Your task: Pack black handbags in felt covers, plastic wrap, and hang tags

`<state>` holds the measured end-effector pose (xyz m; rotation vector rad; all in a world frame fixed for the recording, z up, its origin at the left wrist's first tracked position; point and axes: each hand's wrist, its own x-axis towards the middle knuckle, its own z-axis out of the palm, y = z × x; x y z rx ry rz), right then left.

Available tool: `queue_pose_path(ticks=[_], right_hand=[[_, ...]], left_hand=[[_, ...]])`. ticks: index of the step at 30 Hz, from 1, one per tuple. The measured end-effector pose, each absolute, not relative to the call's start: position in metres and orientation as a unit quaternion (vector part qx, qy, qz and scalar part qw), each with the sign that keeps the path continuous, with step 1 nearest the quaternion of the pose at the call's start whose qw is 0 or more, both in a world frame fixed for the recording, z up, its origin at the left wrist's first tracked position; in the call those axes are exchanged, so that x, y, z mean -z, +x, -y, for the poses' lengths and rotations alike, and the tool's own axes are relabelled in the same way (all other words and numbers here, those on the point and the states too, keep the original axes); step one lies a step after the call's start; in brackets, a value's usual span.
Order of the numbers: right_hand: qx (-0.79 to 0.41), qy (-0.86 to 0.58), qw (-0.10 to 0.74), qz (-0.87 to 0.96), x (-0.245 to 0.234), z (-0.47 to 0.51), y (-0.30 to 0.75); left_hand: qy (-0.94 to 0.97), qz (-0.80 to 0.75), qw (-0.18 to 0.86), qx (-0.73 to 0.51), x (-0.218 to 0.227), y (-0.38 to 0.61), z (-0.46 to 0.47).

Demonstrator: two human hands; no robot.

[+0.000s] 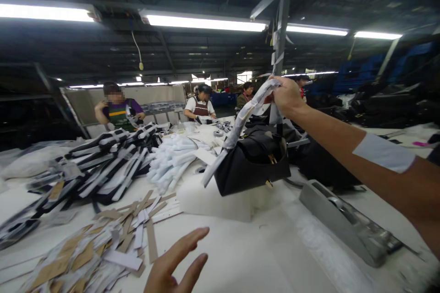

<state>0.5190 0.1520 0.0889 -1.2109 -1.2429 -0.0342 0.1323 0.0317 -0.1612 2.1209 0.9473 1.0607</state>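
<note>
My right hand (288,96) is closed around the top of a handle wrapped in clear and white film (242,114). From that handle hangs a black handbag (254,165) with small gold-coloured fittings, tilted above the white table (254,247). My left hand (175,265) is low in the middle of the view, thumb and fingers apart, holding nothing. Closest to it are strips of brown and white card (137,233) on the table. A white sheet (220,206) lies under the bag.
A grey tape dispenser (340,219) stands at the right. White foam-like rolls (172,158) and a heap of wrapped black straps (110,160) lie at the left. More black bags (319,165) sit behind my right arm. Several people (202,103) work across the table.
</note>
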Motion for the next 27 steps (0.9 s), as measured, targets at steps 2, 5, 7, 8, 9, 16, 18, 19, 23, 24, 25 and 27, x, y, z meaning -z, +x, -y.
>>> queue_pose_path(ticks=[2, 5, 7, 8, 9, 16, 18, 19, 23, 24, 25, 27], right_hand=[[-0.021, -0.524, 0.615, 0.589, -0.091, -0.121, 0.486], [-0.072, -0.519, 0.517, 0.676, -0.085, -0.072, 0.431], [-0.112, -0.516, 0.455, 0.717, -0.078, -0.042, 0.394], [-0.138, -0.512, 0.431, 0.730, -0.074, -0.029, 0.378], [-0.167, -0.506, 0.411, 0.740, -0.069, -0.020, 0.363], [-0.271, -0.549, 0.312, 0.726, 0.000, -0.039, 0.326], [-0.217, -0.576, 0.260, 0.744, 0.031, -0.052, 0.334], [-0.174, -0.573, 0.239, 0.765, 0.046, -0.054, 0.340], [-0.076, -0.504, 0.234, 0.828, 0.097, -0.027, 0.368], [-0.082, -0.477, 0.234, 0.843, 0.107, -0.014, 0.375], [-0.093, -0.457, 0.231, 0.854, 0.116, 0.000, 0.381], [-0.102, -0.437, 0.207, 0.870, 0.135, 0.026, 0.393]], left_hand=[[0.784, -0.358, 0.313, -0.399, 0.172, 0.135, -0.022], [0.742, -0.367, 0.383, -0.410, 0.185, 0.140, 0.007], [0.708, -0.360, 0.454, -0.404, 0.188, 0.135, 0.030], [0.693, -0.357, 0.482, -0.399, 0.188, 0.130, 0.041], [0.683, -0.356, 0.502, -0.393, 0.188, 0.122, 0.052], [0.681, -0.452, 0.475, -0.325, 0.193, 0.065, 0.079], [0.660, -0.511, 0.439, -0.333, 0.201, 0.054, 0.074], [0.652, -0.533, 0.412, -0.348, 0.205, 0.049, 0.071], [0.692, -0.552, 0.254, -0.390, 0.207, 0.035, 0.068], [0.717, -0.540, 0.219, -0.382, 0.205, 0.035, 0.070], [0.745, -0.521, 0.192, -0.369, 0.202, 0.036, 0.072], [0.802, -0.472, 0.149, -0.334, 0.195, 0.043, 0.074]])
